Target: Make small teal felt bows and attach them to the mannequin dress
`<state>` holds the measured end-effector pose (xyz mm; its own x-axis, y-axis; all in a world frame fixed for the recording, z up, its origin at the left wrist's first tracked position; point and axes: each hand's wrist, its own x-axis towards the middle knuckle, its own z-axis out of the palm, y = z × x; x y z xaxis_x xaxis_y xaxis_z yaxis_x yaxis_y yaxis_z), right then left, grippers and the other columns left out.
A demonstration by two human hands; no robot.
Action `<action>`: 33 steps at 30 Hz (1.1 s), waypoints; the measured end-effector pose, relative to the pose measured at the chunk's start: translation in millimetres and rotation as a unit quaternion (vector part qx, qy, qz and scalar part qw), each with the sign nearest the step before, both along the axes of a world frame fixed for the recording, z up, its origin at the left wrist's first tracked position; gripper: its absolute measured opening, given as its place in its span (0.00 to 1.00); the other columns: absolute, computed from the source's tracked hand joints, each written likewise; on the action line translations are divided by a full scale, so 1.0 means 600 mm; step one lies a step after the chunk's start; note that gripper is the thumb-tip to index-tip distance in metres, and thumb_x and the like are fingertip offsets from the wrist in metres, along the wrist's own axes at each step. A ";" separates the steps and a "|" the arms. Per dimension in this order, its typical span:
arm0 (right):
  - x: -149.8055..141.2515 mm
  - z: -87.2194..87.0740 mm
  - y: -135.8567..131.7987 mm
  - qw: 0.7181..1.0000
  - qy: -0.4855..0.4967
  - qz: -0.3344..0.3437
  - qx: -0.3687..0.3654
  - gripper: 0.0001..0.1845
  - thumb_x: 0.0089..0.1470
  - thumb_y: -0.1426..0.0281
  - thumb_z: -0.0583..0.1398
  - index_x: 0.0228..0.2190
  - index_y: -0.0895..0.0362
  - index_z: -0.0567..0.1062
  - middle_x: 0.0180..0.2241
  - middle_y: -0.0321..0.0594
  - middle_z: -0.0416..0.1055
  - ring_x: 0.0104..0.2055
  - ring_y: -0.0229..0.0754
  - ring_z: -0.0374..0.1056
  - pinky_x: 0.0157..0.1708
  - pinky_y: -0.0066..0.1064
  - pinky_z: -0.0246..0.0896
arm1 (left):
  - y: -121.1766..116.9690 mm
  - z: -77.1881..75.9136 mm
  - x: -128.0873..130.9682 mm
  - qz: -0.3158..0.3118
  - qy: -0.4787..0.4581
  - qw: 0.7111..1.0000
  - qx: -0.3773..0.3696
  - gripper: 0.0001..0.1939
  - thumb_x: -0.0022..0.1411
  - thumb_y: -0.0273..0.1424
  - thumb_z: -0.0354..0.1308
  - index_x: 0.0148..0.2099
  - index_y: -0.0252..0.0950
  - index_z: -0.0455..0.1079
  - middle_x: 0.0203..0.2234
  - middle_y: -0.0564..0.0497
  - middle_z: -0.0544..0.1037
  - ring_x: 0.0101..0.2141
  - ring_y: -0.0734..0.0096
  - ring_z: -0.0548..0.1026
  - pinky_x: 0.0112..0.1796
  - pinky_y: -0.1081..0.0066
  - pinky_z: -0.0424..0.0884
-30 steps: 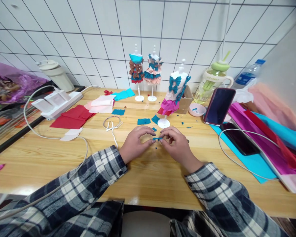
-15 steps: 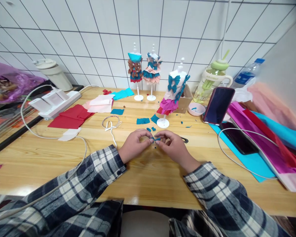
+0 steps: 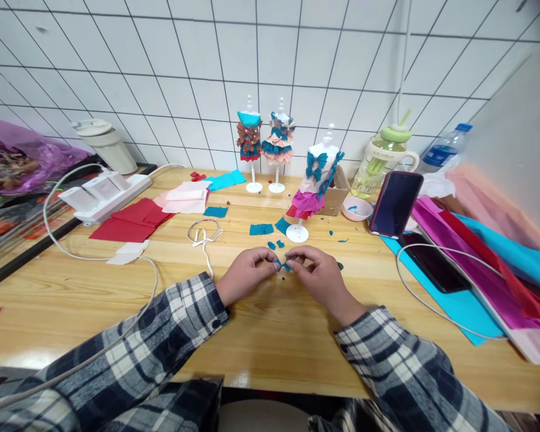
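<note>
A small, crumpled teal scrap of thin material (image 3: 287,267) is pinched between thumb and fingers by the half-curled left hand (image 3: 246,277) and right hand (image 3: 321,280), flat teal rectangles (image 3: 261,229) left unshaped beyond, a bow-trimmed white mannequin (image 3: 317,168) and two ruffled mannequins (image 3: 249,139) seemingly largely dressed.

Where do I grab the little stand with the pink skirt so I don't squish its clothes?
Pinch the thin white pole, just above the round base. I'd come in low from the front right, because a box sits behind. The pole shows bare there, while the ruffled skirt and blue bow higher up look easy to crush.
</note>
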<state>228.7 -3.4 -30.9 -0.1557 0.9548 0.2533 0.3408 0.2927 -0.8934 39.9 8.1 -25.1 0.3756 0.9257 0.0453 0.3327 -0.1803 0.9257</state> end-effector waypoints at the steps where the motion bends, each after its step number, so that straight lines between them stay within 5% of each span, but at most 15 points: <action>1: -0.001 0.000 0.000 0.999 0.027 0.000 -0.033 0.14 0.47 0.67 0.63 0.39 0.55 0.76 0.33 0.40 0.76 0.32 0.39 0.69 0.25 0.26 0.62 | 0.000 0.000 0.000 0.006 -0.004 1.000 0.001 0.10 0.55 0.37 0.59 0.31 0.35 0.73 0.27 0.51 0.76 0.30 0.68 0.71 0.34 0.71 0.68; 7: -0.013 -0.015 0.002 0.952 0.170 0.023 -0.253 0.17 0.41 0.59 0.66 0.30 0.58 0.73 0.24 0.36 0.71 0.20 0.33 0.62 0.14 0.23 0.58 | 0.000 0.000 0.000 0.033 0.006 0.999 0.029 0.08 0.55 0.35 0.59 0.31 0.35 0.71 0.28 0.51 0.75 0.32 0.67 0.72 0.37 0.70 0.67; 12: -0.020 -0.014 0.006 0.955 0.191 -0.004 -0.225 0.16 0.38 0.61 0.67 0.27 0.59 0.73 0.21 0.33 0.67 0.21 0.33 0.61 0.13 0.23 0.59 | -0.002 -0.003 0.002 0.043 0.052 0.996 0.053 0.09 0.58 0.36 0.56 0.33 0.35 0.71 0.30 0.50 0.76 0.36 0.65 0.73 0.40 0.68 0.68; 15: -0.010 -0.006 0.010 0.966 0.184 -0.033 -0.178 0.14 0.40 0.63 0.66 0.29 0.59 0.75 0.23 0.35 0.68 0.23 0.35 0.61 0.14 0.23 0.60 | 0.005 -0.008 -0.007 0.073 0.063 0.991 0.088 0.12 0.57 0.35 0.58 0.42 0.36 0.73 0.34 0.48 0.77 0.38 0.64 0.74 0.44 0.65 0.68; 20: 0.023 0.011 0.015 0.960 0.216 -0.055 -0.169 0.14 0.43 0.62 0.66 0.30 0.59 0.76 0.24 0.36 0.69 0.23 0.34 0.61 0.14 0.23 0.60 | 0.054 -0.009 -0.004 0.095 0.140 0.975 0.142 0.18 0.61 0.37 0.55 0.51 0.37 0.71 0.43 0.45 0.76 0.46 0.60 0.71 0.50 0.61 0.65; 23: 0.039 0.036 0.018 0.957 0.242 -0.052 -0.152 0.14 0.43 0.61 0.66 0.31 0.58 0.76 0.25 0.36 0.70 0.23 0.33 0.61 0.14 0.22 0.59 | 0.102 -0.009 0.035 0.080 0.180 0.964 0.178 0.23 0.59 0.36 0.56 0.56 0.37 0.66 0.52 0.42 0.72 0.52 0.56 0.67 0.53 0.58 0.61; 27: 0.048 0.093 0.026 0.965 0.235 -0.037 -0.110 0.12 0.47 0.62 0.65 0.30 0.58 0.75 0.28 0.37 0.71 0.23 0.33 0.62 0.14 0.21 0.56 | 0.152 -0.008 0.100 0.073 0.202 0.964 0.160 0.15 0.59 0.36 0.55 0.47 0.37 0.72 0.42 0.44 0.77 0.47 0.55 0.70 0.51 0.56 0.60; 30: 0.046 0.146 0.031 0.964 0.249 -0.061 -0.063 0.13 0.47 0.63 0.65 0.33 0.56 0.73 0.28 0.37 0.71 0.25 0.34 0.65 0.15 0.20 0.56 | 0.157 0.002 0.118 0.058 0.175 0.968 0.173 0.12 0.62 0.30 0.48 0.39 0.37 0.73 0.37 0.47 0.78 0.43 0.61 0.72 0.50 0.60 0.61; 33: 0.038 0.199 0.029 0.958 0.276 -0.074 0.005 0.16 0.47 0.67 0.66 0.38 0.54 0.70 0.28 0.33 0.72 0.30 0.33 0.68 0.27 0.23 0.64 | 0.127 0.020 0.103 0.055 0.134 0.977 0.154 0.16 0.66 0.32 0.43 0.34 0.35 0.71 0.26 0.50 0.75 0.29 0.67 0.71 0.34 0.69 0.64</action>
<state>251.6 14.2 88.5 0.1427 0.9529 0.2676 -0.1448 0.2876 -0.9467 101.8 84.5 -13.3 0.3109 0.9190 0.2425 0.5884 -0.3864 0.7102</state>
